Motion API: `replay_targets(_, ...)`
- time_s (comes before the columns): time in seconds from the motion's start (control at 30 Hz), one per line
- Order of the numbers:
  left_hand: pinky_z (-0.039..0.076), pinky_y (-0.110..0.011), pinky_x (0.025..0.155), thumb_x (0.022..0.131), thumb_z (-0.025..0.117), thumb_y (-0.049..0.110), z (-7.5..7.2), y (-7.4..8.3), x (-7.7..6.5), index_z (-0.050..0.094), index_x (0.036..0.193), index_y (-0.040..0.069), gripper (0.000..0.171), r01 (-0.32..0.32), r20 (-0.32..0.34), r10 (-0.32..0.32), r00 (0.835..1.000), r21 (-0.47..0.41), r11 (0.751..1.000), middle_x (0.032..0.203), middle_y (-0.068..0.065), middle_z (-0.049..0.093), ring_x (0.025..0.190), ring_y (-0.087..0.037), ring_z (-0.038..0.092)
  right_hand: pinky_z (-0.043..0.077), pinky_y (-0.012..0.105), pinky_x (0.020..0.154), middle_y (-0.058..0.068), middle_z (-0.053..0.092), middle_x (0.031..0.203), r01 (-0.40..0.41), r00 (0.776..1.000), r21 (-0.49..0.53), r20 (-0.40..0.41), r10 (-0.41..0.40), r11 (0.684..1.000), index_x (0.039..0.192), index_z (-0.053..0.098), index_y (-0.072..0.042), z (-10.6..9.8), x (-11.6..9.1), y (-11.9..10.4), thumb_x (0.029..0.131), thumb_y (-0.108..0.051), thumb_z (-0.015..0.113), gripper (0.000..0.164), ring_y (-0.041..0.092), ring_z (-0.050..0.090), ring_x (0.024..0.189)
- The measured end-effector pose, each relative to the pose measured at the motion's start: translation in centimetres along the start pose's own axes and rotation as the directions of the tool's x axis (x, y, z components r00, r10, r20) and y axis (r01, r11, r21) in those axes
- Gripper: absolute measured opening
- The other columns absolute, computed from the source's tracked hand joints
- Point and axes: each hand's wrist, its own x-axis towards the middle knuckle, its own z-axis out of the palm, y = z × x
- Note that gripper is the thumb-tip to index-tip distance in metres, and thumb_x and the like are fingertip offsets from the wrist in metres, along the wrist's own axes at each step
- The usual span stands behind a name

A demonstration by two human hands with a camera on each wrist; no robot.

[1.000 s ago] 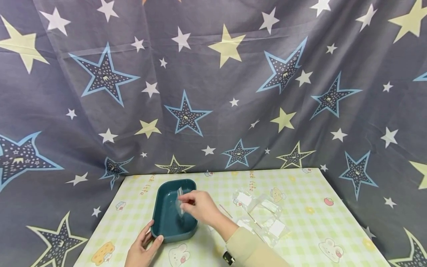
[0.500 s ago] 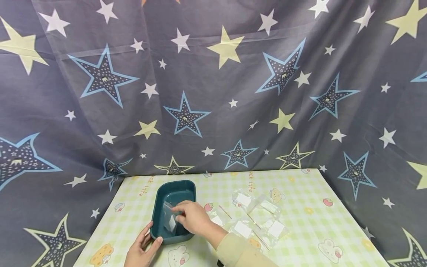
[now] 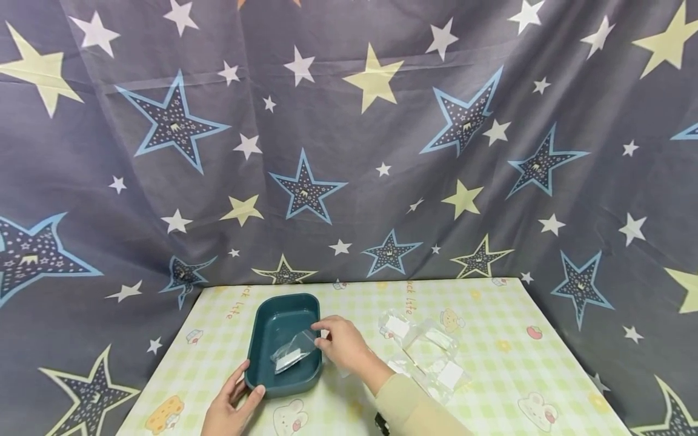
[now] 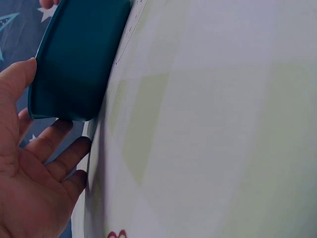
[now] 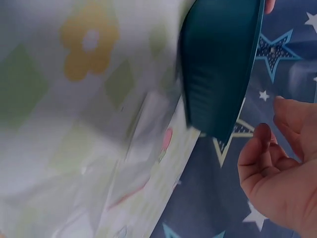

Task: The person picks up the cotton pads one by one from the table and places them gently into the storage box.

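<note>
My left hand (image 3: pixel 231 402) grips the near left corner of a dark teal plastic tray (image 3: pixel 266 339), thumb at the near side and fingers along the left side. In the left wrist view its fingers (image 4: pixel 57 166) reach under the tray's end. A small clear zip bag (image 3: pixel 294 352) with a white label lies inside, towards the tray's right wall. Over that right rim is my right hand (image 3: pixel 346 345), its fingertips close to the bag's upper corner. In the right wrist view, thumb and forefinger stand apart with nothing between them.
Several clear bags with white labels (image 3: pixel 450 375) lie on the checked tablecloth (image 3: pixel 491 387) right of the tray, partly behind the right forearm. Thin sticks lie among them. A star-patterned curtain (image 3: pixel 349 151) hangs behind the table.
The bag, pinched by my right hand and lowered into the tray, now lies there tilted to the right. My right hand has drawn back to the right rim. The left hand stays put.
</note>
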Motion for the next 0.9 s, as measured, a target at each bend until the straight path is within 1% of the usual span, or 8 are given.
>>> replay_targets(0.13, 0.057, -0.046, 0.110, 0.095, 0.080, 0.049, 0.1, 0.0, 0.0, 0.039, 0.168, 0.019, 0.088, -0.002, 0.010, 0.002, 1.000, -0.010, 1.000, 0.161, -0.031, 0.049, 0.144, -0.045, 0.056, 0.056, 0.024, 0.076, 0.012, 0.075, 0.127, -0.026, 0.999, -0.003, -0.022, 0.026, 1.000, 0.127, 0.079, -0.009, -1.2, -0.5, 2.3, 0.097, -0.010, 0.078, 0.030, 0.005, 0.067, 0.081)
replay_targets(0.27, 0.057, -0.047, 0.109, 0.095, 0.081, 0.049, 0.2, 0.0, -0.1, 0.040, 0.168, 0.019, 0.089, 0.009, 0.011, -0.009, 1.000, -0.003, 1.000, 0.162, -0.031, 0.047, 0.144, -0.045, 0.056, 0.058, 0.029, 0.076, 0.014, 0.075, 0.128, -0.081, 0.996, -0.042, -0.034, 0.080, 0.996, 0.127, 0.079, -0.007, -2.8, -1.5, 5.6, 0.096, -0.009, 0.077, 0.031, 0.011, 0.070, 0.082)
replay_targets(0.33, 0.057, -0.047, 0.109, 0.095, 0.081, 0.048, 0.2, 0.0, -0.1, 0.039, 0.168, 0.019, 0.088, 0.013, 0.009, -0.013, 1.000, 0.002, 1.000, 0.162, -0.031, 0.046, 0.145, -0.046, 0.055, 0.061, 0.034, 0.078, 0.016, 0.075, 0.128, -0.117, 0.992, -0.075, -0.049, 0.114, 0.990, 0.125, 0.079, -0.007, -3.8, -2.0, 7.6, 0.096, -0.009, 0.077, 0.030, 0.017, 0.073, 0.086)
replay_targets(0.43, 0.056, -0.047, 0.110, 0.096, 0.080, 0.045, 0.2, 0.2, -0.1, 0.040, 0.167, 0.018, 0.087, 0.013, 0.001, -0.013, 1.000, 0.009, 1.000, 0.160, -0.031, 0.050, 0.144, -0.045, 0.056, 0.063, 0.045, 0.090, 0.016, 0.074, 0.130, -0.194, 0.979, -0.136, -0.084, 0.184, 0.971, 0.124, 0.079, -0.009, -5.3, -2.6, 10.5, 0.097, -0.010, 0.076, 0.028, 0.029, 0.076, 0.104)
replay_targets(0.53, 0.056, -0.047, 0.110, 0.097, 0.080, 0.043, 0.2, 0.3, 0.0, 0.040, 0.167, 0.017, 0.085, 0.004, -0.006, -0.004, 1.000, 0.010, 1.000, 0.156, -0.030, 0.054, 0.143, -0.044, 0.058, 0.060, 0.054, 0.099, 0.017, 0.074, 0.131, -0.265, 0.962, -0.187, -0.123, 0.245, 0.946, 0.123, 0.080, -0.010, -7.1, -2.9, 12.8, 0.097, -0.011, 0.077, 0.027, 0.038, 0.072, 0.120)
replay_targets(0.6, 0.056, -0.047, 0.110, 0.097, 0.080, 0.043, 0.2, 0.4, 0.0, 0.040, 0.167, 0.018, 0.085, 0.003, -0.010, -0.003, 1.000, 0.007, 1.000, 0.155, -0.030, 0.055, 0.143, -0.044, 0.058, 0.059, 0.057, 0.100, 0.017, 0.072, 0.133, -0.305, 0.950, -0.210, -0.134, 0.282, 0.929, 0.123, 0.080, -0.012, -8.2, -3.2, 13.8, 0.098, -0.012, 0.076, 0.025, 0.041, 0.069, 0.125)
replay_targets(0.7, 0.056, -0.047, 0.110, 0.097, 0.080, 0.040, 0.1, 0.4, -0.1, 0.040, 0.167, 0.017, 0.084, 0.006, -0.009, -0.006, 1.000, 0.002, 1.000, 0.155, -0.030, 0.054, 0.143, -0.044, 0.057, 0.059, 0.058, 0.101, 0.017, 0.073, 0.135, -0.329, 0.943, -0.218, -0.134, 0.306, 0.919, 0.121, 0.081, -0.012, -9.4, -3.4, 15.0, 0.098, -0.012, 0.076, 0.024, 0.043, 0.068, 0.126)
replay_targets(0.9, 0.057, -0.048, 0.109, 0.098, 0.079, 0.040, 0.0, 0.6, -0.2, 0.039, 0.168, 0.017, 0.084, 0.018, -0.003, -0.018, 1.000, 0.001, 1.000, 0.158, -0.031, 0.052, 0.144, -0.045, 0.057, 0.057, 0.058, 0.104, 0.015, 0.075, 0.135, -0.311, 0.950, -0.188, -0.103, 0.296, 0.932, 0.119, 0.082, -0.011, -10.1, -3.6, 16.0, 0.096, -0.010, 0.075, 0.024, 0.043, 0.070, 0.124)
